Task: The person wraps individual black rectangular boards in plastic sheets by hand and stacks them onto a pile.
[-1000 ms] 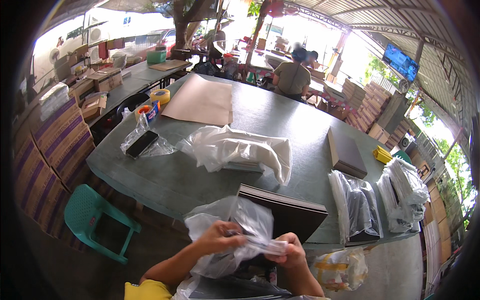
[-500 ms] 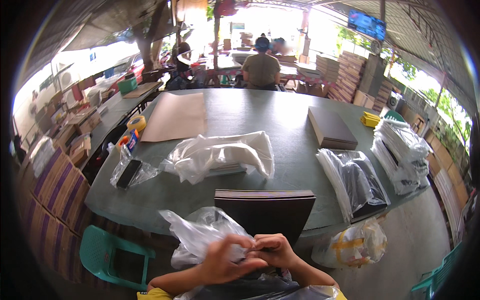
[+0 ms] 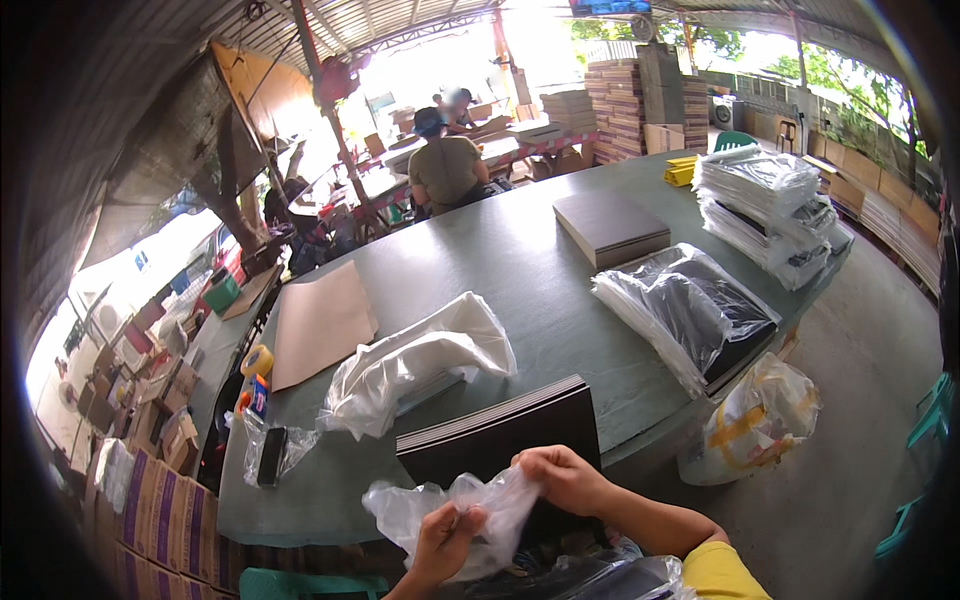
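Observation:
A clear plastic bag [image 3: 490, 510] is stretched between my two hands, its film crumpled. My left hand [image 3: 443, 540] pinches it with thumb against fingers, and my right hand [image 3: 562, 482] grips its upper right edge, fingers closed. Just beyond them, at the table's near edge, stands a tilted stack of black boards [image 3: 500, 430], its lower part hidden by the bag and my hands. More clear plastic lies low in front of me. Farther in, a pile of white plastic bags [image 3: 420, 360] rests on the green table [image 3: 480, 255].
Plastic-wrapped black boards [image 3: 690, 310] and a taller wrapped pile [image 3: 765, 210] are on the right, near a dark board stack [image 3: 612, 228]. Brown cardboard [image 3: 322, 322], tape [image 3: 257, 361] and a black phone [image 3: 271, 457] lie left. A stuffed bag [image 3: 755, 420] is on the floor. People sit beyond.
My view has swung right and tilted. My hands, close together before, have moved apart, my right hand pulling the bag's edge up and right; the bag is now spread between them.

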Demonstrator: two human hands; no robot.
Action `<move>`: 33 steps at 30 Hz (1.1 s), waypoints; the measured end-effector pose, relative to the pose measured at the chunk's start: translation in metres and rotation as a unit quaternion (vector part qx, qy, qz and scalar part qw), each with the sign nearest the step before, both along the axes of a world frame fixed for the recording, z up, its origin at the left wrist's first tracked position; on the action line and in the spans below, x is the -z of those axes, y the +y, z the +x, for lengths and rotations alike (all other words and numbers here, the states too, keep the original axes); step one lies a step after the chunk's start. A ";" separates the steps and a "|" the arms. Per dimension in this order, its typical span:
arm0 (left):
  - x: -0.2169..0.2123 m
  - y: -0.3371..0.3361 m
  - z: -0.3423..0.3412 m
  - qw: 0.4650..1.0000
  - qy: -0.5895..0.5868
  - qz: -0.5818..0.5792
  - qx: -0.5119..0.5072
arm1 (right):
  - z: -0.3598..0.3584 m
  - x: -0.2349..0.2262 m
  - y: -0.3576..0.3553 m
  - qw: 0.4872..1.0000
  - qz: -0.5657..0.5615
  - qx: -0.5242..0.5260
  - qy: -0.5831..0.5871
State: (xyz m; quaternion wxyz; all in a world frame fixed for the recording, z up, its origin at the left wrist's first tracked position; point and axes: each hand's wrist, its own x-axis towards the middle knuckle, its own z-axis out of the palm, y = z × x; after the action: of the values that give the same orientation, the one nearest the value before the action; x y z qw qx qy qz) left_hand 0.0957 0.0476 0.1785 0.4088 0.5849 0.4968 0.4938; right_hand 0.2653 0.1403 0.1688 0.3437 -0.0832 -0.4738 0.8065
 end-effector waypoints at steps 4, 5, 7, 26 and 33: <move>0.001 0.008 -0.006 0.992 -0.118 -0.009 -0.051 | -0.010 0.011 -0.020 0.979 0.040 -0.171 -0.107; -0.001 0.013 -0.007 0.994 -0.096 0.016 -0.058 | -0.012 0.014 -0.027 0.952 0.133 -0.228 -0.152; -0.014 0.014 -0.011 0.940 -0.322 -0.113 -0.005 | -0.006 0.016 -0.020 0.937 0.121 -0.285 -0.161; -0.024 0.008 -0.061 0.947 -0.133 -0.151 0.252 | 0.020 -0.031 -0.011 0.885 0.356 -0.225 -0.198; -0.012 0.017 -0.069 0.934 -0.356 0.025 0.006 | 0.022 -0.043 -0.003 0.929 0.193 -0.304 -0.086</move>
State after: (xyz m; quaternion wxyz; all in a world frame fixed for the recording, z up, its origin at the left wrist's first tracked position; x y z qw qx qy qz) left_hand 0.0265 0.0649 0.1901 0.5469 0.3841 0.3028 0.6795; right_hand 0.2878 0.1377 0.2117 0.0493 0.0634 -0.6507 0.7550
